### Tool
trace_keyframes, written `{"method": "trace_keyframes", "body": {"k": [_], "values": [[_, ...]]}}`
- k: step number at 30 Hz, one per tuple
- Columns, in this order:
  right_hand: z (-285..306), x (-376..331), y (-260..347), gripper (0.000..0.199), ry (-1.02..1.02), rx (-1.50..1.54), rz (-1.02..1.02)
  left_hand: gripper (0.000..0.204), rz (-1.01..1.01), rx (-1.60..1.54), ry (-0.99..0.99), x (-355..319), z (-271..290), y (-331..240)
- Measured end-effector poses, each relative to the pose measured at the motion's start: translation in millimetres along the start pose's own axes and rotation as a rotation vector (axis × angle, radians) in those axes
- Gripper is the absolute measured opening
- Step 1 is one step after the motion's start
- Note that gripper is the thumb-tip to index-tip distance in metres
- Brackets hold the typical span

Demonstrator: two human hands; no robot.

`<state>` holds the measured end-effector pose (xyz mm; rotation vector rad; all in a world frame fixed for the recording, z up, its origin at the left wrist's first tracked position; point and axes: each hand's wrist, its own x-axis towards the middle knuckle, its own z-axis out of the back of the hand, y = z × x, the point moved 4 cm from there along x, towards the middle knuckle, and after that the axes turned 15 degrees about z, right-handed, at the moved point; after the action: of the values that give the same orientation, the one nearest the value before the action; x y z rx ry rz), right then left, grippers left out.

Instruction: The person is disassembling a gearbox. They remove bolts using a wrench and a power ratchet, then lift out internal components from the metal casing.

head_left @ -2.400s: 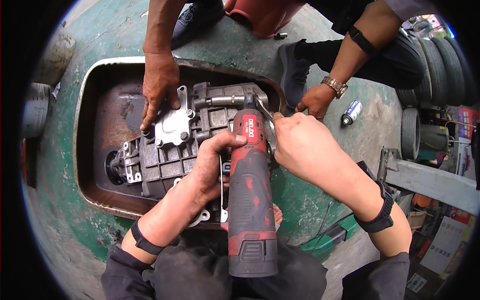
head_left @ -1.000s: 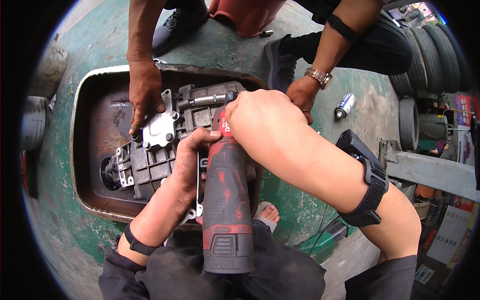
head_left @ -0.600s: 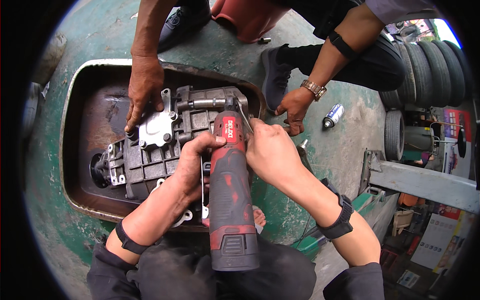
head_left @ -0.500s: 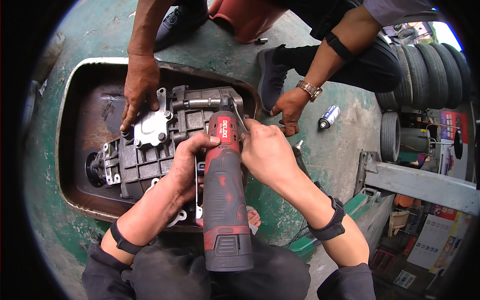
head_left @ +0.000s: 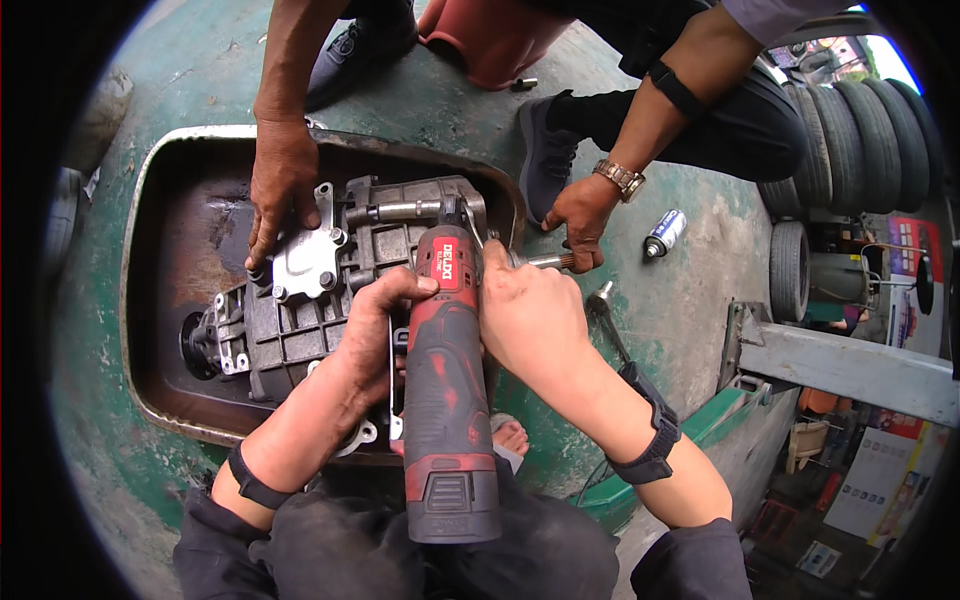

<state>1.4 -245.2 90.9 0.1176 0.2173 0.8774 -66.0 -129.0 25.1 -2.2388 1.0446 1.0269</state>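
Note:
A red and black cordless ratchet wrench lies lengthwise over the near end of a gearbox. My left hand is closed round it, thumb on the red upper housing, the other fingers mostly hidden beneath. Against the wrench's right side, my right hand is curled with its index finger bent near the ratchet head; what it grips is hidden. A co-worker's hand presses on the bolted cover plate. The co-worker's other hand is at the end of a splined shaft.
The gearbox sits in a brown metal tray. On the floor to the right are a spray can and a ratchet handle. A grey steel beam, stacked tyres and a red bucket stand around.
My right hand has drawn slightly nearer to me, baring more of the splined shaft and the ratchet handle on the floor. My left hand keeps its hold on the wrench.

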Motion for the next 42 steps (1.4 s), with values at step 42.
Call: {"method": "trace_keyframes", "body": {"k": [42], "values": [[-21.6,-13.8,-25.0,0.053,0.331,0.670,-0.688,0.051,0.047,0.031,0.129,0.7,-8.5,-0.8]]}}
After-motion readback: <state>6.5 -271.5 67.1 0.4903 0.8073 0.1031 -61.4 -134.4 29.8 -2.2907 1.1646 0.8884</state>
